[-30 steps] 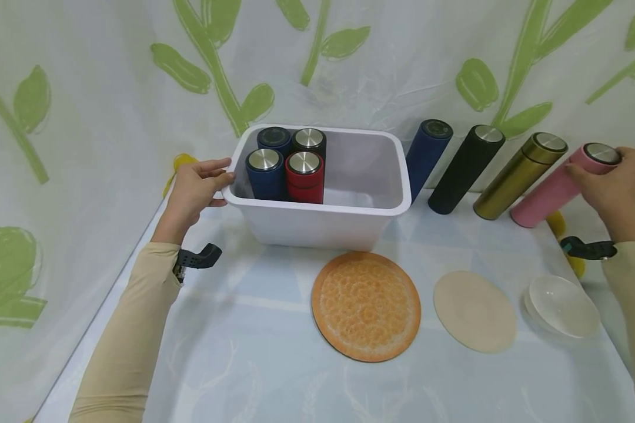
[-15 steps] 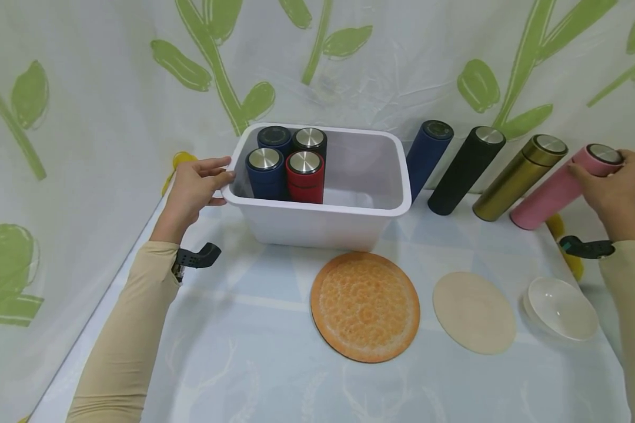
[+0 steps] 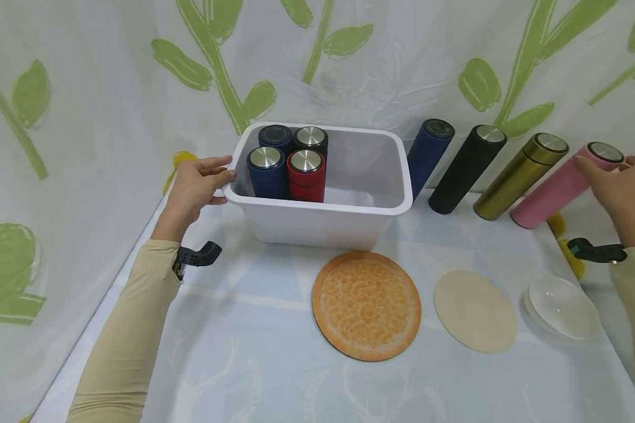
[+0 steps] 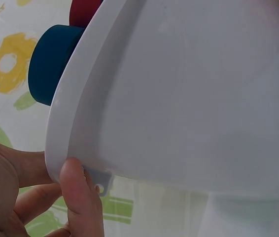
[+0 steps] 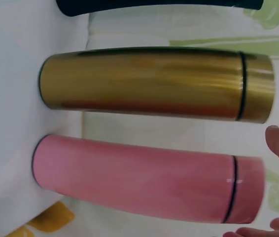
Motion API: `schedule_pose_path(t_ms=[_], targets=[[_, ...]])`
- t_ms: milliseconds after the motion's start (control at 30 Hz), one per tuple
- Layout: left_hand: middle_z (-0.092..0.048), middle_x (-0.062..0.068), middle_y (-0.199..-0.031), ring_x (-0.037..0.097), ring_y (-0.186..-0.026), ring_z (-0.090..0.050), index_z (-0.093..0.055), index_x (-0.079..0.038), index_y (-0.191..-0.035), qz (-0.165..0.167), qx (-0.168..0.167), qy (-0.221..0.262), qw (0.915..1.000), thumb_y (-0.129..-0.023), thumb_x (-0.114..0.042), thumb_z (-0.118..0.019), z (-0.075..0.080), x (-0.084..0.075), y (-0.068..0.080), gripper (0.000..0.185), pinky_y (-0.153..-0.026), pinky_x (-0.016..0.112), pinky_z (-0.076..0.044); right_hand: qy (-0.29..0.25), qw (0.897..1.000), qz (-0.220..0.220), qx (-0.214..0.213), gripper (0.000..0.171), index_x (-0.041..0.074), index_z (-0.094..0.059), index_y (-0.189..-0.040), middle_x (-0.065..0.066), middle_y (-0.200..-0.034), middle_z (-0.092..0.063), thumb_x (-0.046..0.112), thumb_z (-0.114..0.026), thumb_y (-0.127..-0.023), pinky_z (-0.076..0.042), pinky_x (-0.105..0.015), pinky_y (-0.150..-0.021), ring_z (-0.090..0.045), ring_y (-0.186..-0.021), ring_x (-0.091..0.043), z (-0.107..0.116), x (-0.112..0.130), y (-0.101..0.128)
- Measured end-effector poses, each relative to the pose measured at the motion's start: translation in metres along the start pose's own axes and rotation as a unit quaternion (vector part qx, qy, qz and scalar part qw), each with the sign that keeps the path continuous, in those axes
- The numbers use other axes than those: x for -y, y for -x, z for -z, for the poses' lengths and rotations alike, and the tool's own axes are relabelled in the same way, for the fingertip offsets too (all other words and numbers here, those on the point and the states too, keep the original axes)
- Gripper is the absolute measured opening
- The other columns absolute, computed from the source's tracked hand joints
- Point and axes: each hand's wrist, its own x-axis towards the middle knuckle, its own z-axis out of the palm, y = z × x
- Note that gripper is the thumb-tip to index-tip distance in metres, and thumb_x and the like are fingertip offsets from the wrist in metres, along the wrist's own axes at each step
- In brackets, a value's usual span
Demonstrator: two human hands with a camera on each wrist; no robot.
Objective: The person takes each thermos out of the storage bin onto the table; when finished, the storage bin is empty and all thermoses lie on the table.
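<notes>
At far right, R hand (image 3: 621, 188) by pink flask (image 3: 561, 187), fingers loose.

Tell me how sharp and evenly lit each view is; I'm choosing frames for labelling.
Head view: even soft light, sharp throughout, flasks lean outward from lens distortion, as the pink flask does. Left wrist view: the white bin fills the frame, slightly soft, the thumb of the left hand close up. Right wrist view: mildly blurred, with a bright streak of glare along the gold flask.
</notes>
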Motion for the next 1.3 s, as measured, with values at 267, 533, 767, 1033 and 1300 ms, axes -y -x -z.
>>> schedule_pose_path(t_ms=[267,533,767,1033,1300], targets=[[-0.059,0.016,-0.128,0.022,-0.102,-0.062,-0.055,-0.011,-0.145,0.000,0.000,0.002,1.0000,-0.099,-0.021,-0.065,0.000,-0.001,0.000,0.048,-0.065,0.024,-0.059,0.021,0.999,0.014,-0.038,0.084,0.014,-0.002,-0.161,-0.022,-0.163,-0.012,0.049,-0.047,-0.098,-0.022,-0.054,-0.118,-0.016,-0.149,-0.036,0.011,0.013,0.010],[-0.059,0.016,-0.129,0.024,-0.105,-0.062,-0.054,-0.011,-0.145,0.002,-0.002,0.004,1.0000,-0.099,-0.021,-0.065,-0.001,0.000,0.000,0.048,-0.065,0.024,-0.059,0.015,0.997,0.019,-0.079,0.070,0.021,-0.014,-0.160,-0.012,-0.163,-0.017,0.039,-0.046,-0.101,-0.021,-0.045,-0.120,-0.018,-0.149,-0.026,0.019,0.027,0.025],[-0.058,0.016,-0.131,0.026,-0.109,-0.060,-0.054,-0.012,-0.146,-0.001,0.003,0.003,1.0000,-0.099,-0.023,-0.065,0.000,0.001,-0.001,0.049,-0.067,0.024,-0.060,-0.014,0.994,0.065,-0.082,0.069,0.027,-0.016,-0.160,-0.001,-0.165,-0.016,0.038,-0.049,-0.100,-0.019,-0.030,-0.119,-0.016,-0.150,-0.015,0.022,0.045,0.051],[-0.058,0.016,-0.129,0.025,-0.108,-0.061,-0.055,-0.012,-0.145,-0.002,-0.002,0.006,1.0000,-0.099,-0.023,-0.065,0.000,0.001,0.000,0.048,-0.067,0.024,-0.060,-0.007,0.988,0.135,-0.078,0.071,0.025,-0.020,-0.160,-0.003,-0.164,-0.020,0.035,-0.054,-0.099,-0.024,-0.042,-0.118,-0.026,-0.147,-0.031,0.022,0.070,0.080],[-0.058,0.015,-0.128,0.026,-0.108,-0.061,-0.055,-0.012,-0.145,-0.001,-0.001,0.005,1.0000,-0.099,-0.023,-0.065,0.000,0.001,0.000,0.048,-0.068,0.024,-0.060,-0.001,0.986,0.154,-0.058,0.074,0.030,-0.019,-0.160,0.001,-0.164,-0.020,0.039,-0.058,-0.097,-0.029,-0.048,-0.114,-0.027,-0.147,-0.027,0.021,0.081,0.093]])
